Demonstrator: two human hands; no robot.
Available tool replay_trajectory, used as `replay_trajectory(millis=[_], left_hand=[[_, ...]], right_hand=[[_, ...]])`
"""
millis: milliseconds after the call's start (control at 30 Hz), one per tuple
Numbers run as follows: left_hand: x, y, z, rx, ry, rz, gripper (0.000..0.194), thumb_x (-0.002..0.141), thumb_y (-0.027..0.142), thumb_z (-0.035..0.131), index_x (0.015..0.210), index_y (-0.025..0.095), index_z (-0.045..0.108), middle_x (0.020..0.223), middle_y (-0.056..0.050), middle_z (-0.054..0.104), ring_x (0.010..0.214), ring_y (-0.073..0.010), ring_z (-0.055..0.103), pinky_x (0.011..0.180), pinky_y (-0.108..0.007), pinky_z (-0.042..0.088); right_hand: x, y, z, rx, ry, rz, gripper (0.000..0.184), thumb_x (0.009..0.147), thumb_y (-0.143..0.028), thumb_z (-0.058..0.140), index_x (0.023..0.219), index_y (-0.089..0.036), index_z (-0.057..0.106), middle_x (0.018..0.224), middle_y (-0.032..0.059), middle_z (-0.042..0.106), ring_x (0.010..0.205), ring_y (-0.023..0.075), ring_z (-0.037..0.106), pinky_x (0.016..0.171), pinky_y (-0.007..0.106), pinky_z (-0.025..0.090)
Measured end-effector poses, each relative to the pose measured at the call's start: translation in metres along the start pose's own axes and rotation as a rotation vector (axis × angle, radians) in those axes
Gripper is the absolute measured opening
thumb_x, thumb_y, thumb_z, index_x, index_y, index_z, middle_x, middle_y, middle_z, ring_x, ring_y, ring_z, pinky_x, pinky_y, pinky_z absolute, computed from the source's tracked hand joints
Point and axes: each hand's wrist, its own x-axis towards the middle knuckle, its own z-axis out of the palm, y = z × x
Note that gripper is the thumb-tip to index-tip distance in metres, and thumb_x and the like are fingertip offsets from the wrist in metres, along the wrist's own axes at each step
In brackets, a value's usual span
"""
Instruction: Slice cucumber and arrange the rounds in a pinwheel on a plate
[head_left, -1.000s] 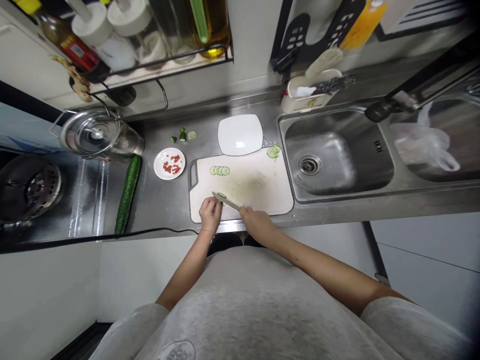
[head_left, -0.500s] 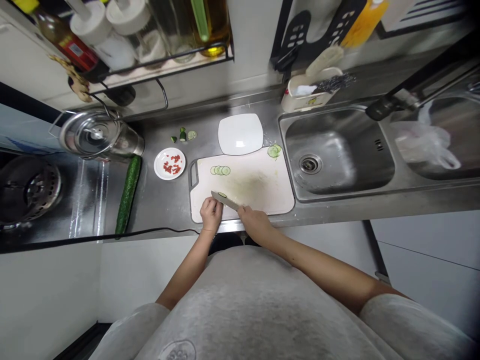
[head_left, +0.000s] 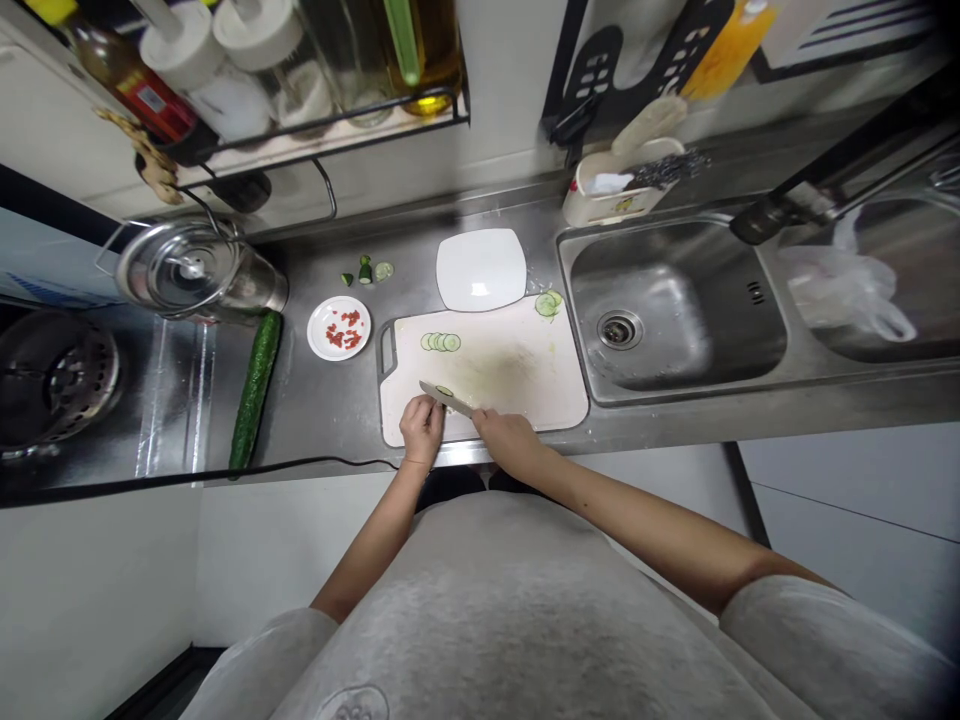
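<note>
1. Slightly leftward since the earliest frame, the right hand (head_left: 505,440) and its silver metal knife (head_left: 457,403) have shifted; the cutting seems to advance by small strokes.
2. That hand's fingers wrap the knife's grip; the left hand (head_left: 422,430) has its fingers bunched beside the blade, whatever they pinch being hidden.
3. One thin, green-rimmed cucumber slice (head_left: 444,391) shows at the blade, over the white rectangular cutting board (head_left: 517,385).
4. Beyond, the row of pale round cucumber slices (head_left: 440,342) is unchanged: nothing new added.
5. Farther back, a white rounded-square plate (head_left: 481,268) meets the board's rear edge.
</note>
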Motion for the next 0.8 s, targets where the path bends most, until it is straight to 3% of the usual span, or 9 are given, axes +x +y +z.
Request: replay_trajectory(millis=[433,800], left_hand=[[0.001,0.003,-0.002,0.011,0.001,-0.021,0.023,0.092,0.028,0.045,0.076,0.020,0.059,0.071,-0.004,0.061,0.073,-0.0160,0.056,0.070,-0.028,0.043],[0.001,0.002,-0.001,0.018,0.003,-0.021,0.021,0.092,0.027,0.045,0.078,0.020,0.060,0.074,-0.005,0.062,0.075,-0.0165,0.057,0.071,-0.028,0.044]], right_hand=[[0.014,0.000,-0.017,-0.036,-0.045,-0.082,0.021,0.088,-0.009,0.046,0.107,-0.010,0.054,0.094,0.0154,0.067,0.084,0.0216,0.068,0.072,0.029,0.051],[0.023,-0.001,-0.014,-0.009,-0.027,-0.103,0.022,0.085,-0.008,0.051,0.106,-0.011,0.055,0.092,0.0124,0.068,0.084,0.0208,0.067,0.074,0.029,0.050]])
